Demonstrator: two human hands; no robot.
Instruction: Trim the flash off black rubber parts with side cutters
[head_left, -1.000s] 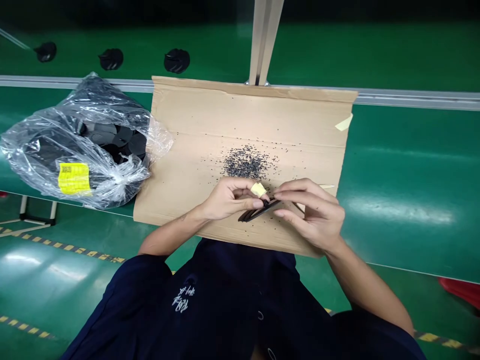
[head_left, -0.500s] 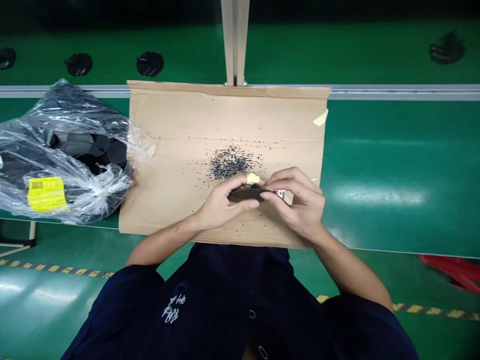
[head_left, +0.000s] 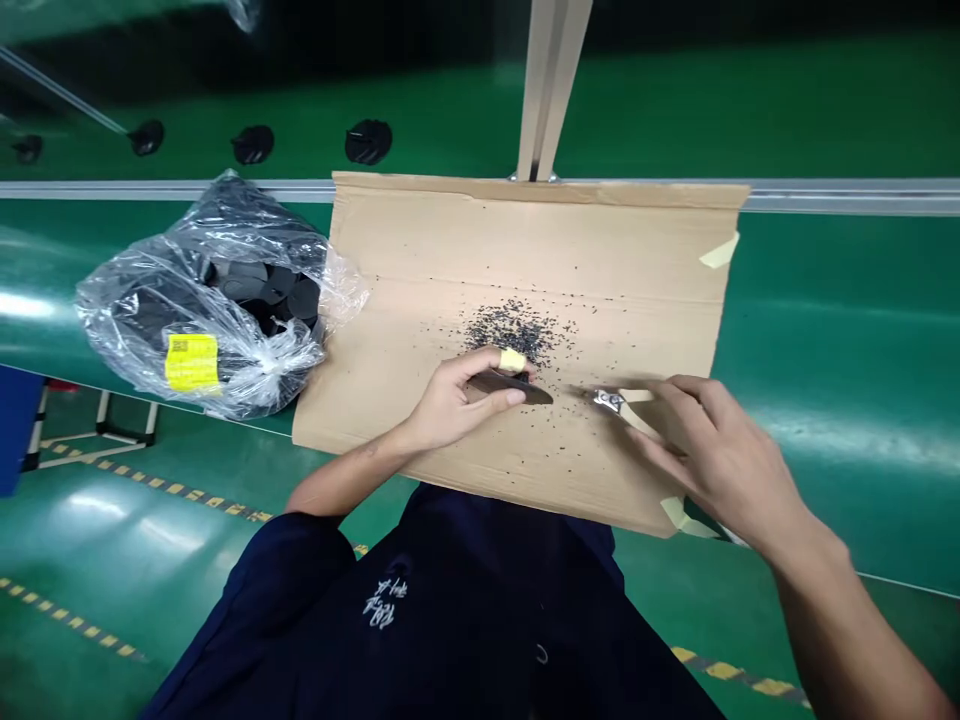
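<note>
My left hand (head_left: 442,410) is closed on the edge of a thin black disc (head_left: 491,383), thumb on the near side and fingers behind. Yellow tape wraps one of its fingers. To the right, my right hand (head_left: 727,465) grips a pair of nippers (head_left: 609,401) by pale handles. Their metal head points left at the disc, with a gap between; the jaws are blurred. Below and beyond the disc, a scatter of tiny black bits (head_left: 510,328) covers the middle of a cardboard sheet (head_left: 420,240).
A clear plastic bag (head_left: 142,290) with a yellow label holds several black discs (head_left: 277,285) at the sheet's left edge. Beyond the metal rail (head_left: 637,193), several black pieces (head_left: 368,141) lie on the green surface. An upright post (head_left: 551,90) stands behind the cardboard.
My right hand has moved right, away from the disc, and the nippers now show clearly. My left hand still holds the disc. The whole view has shifted and turned slightly.
</note>
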